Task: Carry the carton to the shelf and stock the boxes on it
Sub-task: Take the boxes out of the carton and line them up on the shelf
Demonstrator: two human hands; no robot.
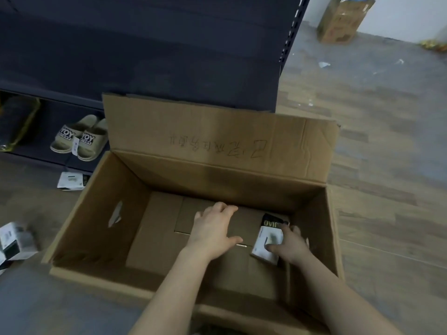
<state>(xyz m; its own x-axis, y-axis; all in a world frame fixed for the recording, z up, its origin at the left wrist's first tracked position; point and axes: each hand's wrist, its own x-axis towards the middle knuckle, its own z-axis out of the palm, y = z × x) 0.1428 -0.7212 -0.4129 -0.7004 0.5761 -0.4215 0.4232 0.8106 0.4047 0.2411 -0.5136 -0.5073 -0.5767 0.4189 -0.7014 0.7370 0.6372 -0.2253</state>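
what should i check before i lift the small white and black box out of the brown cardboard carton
1. Grip: right hand holds the small white and black box, thumb on its white face: ok.
2. Left hand rests flat on the bottom of the brown cardboard carton, holding nothing: ok.
3. Way up: the far flap stands open and nothing covers the box: ok.
4. Room on the dark shelf: only the lowest tier, with the beige slippers, shows: cannot tell.
5. Strays: small white boxes lie on the floor left of the carton, not shelved: not ok.
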